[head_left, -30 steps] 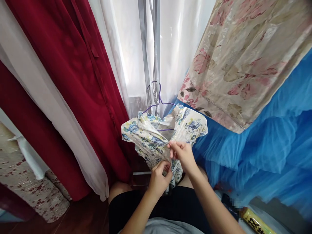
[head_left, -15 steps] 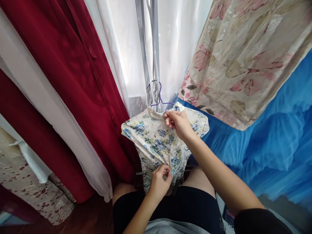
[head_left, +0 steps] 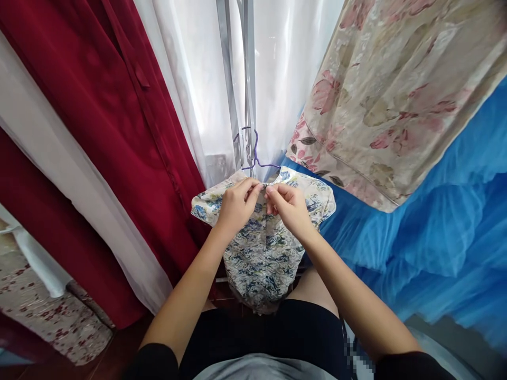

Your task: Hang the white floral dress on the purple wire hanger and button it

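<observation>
A cream top with blue and yellow flowers (head_left: 263, 253) hangs in front of me on a purple wire hanger (head_left: 256, 153). My left hand (head_left: 240, 203) pinches the top's neckline near its middle, thumb against fingers. Beside it, my right hand (head_left: 287, 203) pinches the same neckline, fingers curled. The fingertips of both hands nearly meet over the centre seam. Whatever small part lies between the fingertips is hidden. Below the hands, the body of the top hangs down to between my legs.
Behind the hanger stand grey metal bars (head_left: 247, 68) before a white curtain (head_left: 194, 79). Red drapes (head_left: 119, 132) hang on the left. To the right are a beige floral cloth (head_left: 376, 116) and a blue patterned cloth (head_left: 428, 221).
My left hand has risen from the lower centre seam to the neckline, next to my right hand. The top now hangs straighter. My right hand stays at the neckline.
</observation>
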Demonstrator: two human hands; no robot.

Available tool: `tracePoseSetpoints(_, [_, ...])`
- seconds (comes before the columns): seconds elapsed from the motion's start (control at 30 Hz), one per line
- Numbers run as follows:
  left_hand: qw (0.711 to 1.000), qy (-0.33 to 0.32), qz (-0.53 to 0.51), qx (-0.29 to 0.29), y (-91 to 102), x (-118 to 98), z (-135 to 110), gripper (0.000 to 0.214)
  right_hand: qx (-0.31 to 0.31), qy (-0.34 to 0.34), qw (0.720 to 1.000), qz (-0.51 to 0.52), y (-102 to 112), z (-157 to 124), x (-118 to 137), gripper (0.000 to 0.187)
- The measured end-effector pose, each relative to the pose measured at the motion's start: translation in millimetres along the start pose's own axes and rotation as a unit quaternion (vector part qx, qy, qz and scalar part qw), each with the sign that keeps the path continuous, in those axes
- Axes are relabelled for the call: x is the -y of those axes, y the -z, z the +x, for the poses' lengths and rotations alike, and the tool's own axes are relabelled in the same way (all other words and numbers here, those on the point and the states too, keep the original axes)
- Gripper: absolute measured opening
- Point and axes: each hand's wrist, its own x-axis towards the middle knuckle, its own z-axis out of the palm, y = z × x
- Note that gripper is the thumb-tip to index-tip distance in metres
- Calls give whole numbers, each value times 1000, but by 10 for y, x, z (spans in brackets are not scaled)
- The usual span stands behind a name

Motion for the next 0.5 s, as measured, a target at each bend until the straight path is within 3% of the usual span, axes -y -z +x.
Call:
tracePoseSetpoints(0.13, [997, -16, 26, -76, 50, 21, 70, 17, -14, 10, 998, -64, -13, 26, -289, 35])
tracePoseSetpoints(0.27, [970, 75, -52, -225, 329, 262, 102, 21, 22, -28, 995, -98, -20, -99, -459, 37])
tracePoseSetpoints(0.4, [910, 185, -186, -322, 642, 772, -64, 25, 48, -39, 994, -87, -27, -284, -428, 35])
tracePoseSetpoints(0.5, [830, 299, -290, -372, 713, 1117, -323, 32, 72, -51, 993, -80, -86, -395, -432, 35])
